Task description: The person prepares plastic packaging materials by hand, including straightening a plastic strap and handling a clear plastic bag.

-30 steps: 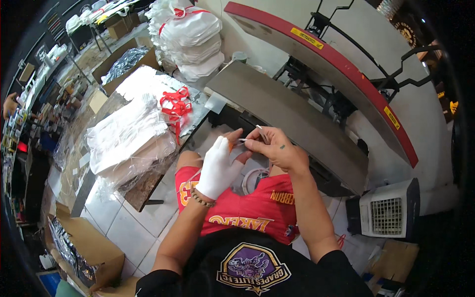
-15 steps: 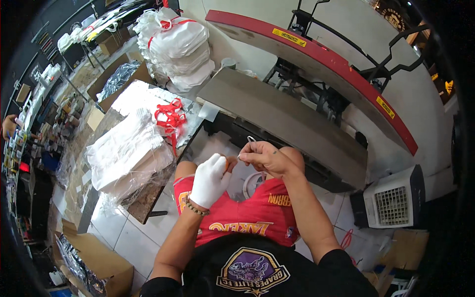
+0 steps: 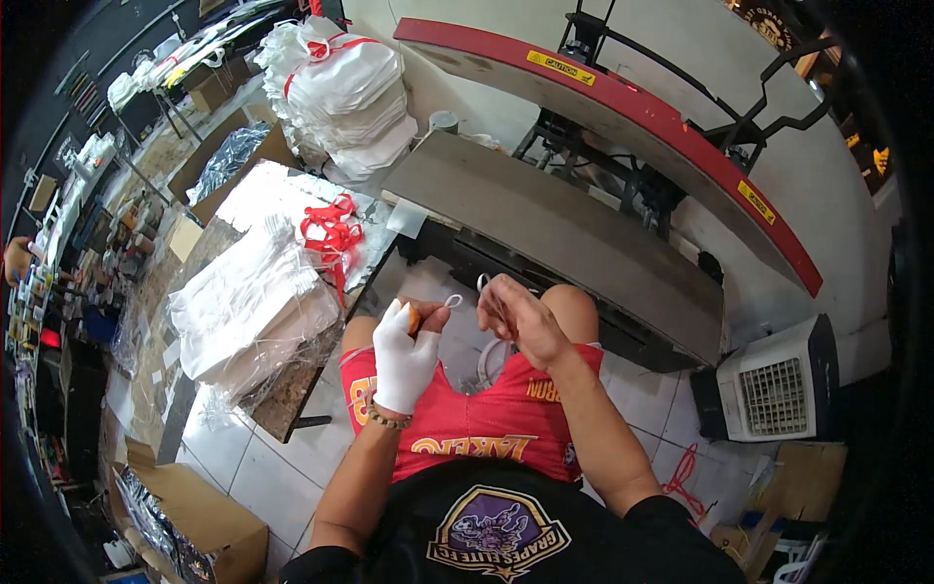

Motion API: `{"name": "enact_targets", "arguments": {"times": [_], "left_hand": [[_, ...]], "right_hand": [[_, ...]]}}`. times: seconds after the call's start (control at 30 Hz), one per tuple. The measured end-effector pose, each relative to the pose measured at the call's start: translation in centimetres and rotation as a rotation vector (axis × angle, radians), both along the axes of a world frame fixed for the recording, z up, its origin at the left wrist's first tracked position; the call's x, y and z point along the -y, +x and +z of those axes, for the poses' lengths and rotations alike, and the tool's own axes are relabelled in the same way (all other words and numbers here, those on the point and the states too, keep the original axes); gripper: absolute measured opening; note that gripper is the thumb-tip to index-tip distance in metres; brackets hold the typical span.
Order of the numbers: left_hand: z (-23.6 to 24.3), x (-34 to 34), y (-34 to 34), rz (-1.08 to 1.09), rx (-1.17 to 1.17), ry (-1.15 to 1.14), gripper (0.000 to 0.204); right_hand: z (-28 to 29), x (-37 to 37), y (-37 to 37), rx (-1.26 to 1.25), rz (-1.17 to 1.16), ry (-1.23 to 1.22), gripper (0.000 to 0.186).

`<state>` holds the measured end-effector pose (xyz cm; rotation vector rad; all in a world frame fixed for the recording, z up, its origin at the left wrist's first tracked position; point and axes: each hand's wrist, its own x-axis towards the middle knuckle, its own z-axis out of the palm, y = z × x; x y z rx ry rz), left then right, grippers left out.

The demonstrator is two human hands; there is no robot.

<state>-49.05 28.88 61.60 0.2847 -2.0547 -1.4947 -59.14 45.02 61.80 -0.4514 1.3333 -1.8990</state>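
Cord looped in gloved left hand

On the right, a large press is standing against a pale wall: its red-rimmed upper plate, bearing yellow labels, is tilting above a flat grey bed. Black bent bars are jutting out behind it. Lower right, a white and dark air cooler with a grille is standing on the floor near a tangle of red cord. Lower left, an open cardboard box is holding crumpled silvery material; upper left, dark crumpled plastic is filling another box.
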Motion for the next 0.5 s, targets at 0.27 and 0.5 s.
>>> {"name": "enact_targets", "arguments": {"times": [0.27, 0.5], "left_hand": [[0.3, -0.4, -0.2, -0.045, -0.050, -0.171, 0.005], [0.4, -0.5, -0.1, -0.049, -0.070, -0.126, 0.006]], "right_hand": [[0.2, 0.7, 1.4, -0.061, 0.007, 0.086, 0.024], [-0.7, 1.0, 2.3, -0.175, -0.047, 0.140, 0.026]]}}
